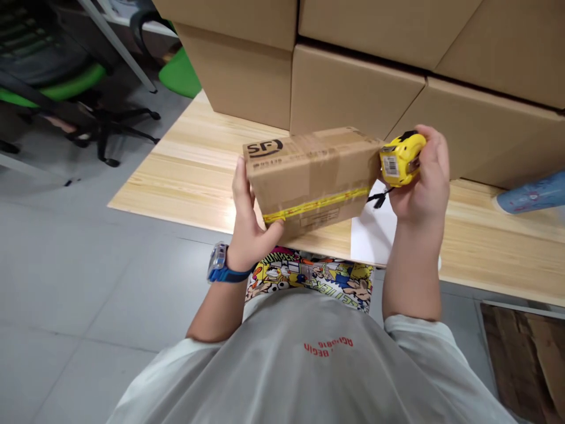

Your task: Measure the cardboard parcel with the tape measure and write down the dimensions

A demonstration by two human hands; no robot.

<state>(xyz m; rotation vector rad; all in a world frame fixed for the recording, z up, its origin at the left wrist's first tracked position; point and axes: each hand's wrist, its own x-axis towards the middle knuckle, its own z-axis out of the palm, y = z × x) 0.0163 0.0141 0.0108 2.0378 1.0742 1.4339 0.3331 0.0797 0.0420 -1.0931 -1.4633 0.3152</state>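
Note:
A small cardboard box [309,171] with black "SF" print and clear tape is held up, tilted, over the wooden table. My left hand [251,221] grips its left end, the thumb pressing the end of the yellow tape blade [318,206] against the near side. At the right end, my right hand [424,174] is closed around a yellow tape measure [401,160] with a barcode label. The blade runs out of it along the length of the box. A black wrist strap hangs below the case. Part of the right fingers is hidden behind the case.
Large stacked cartons [353,88] line the back of the wooden table [176,182]. White paper [375,232] lies under the tape measure. A blue cylinder [534,193] rests at the right. Green chairs [180,73] stand at far left, and a brown board [525,359] lies at lower right.

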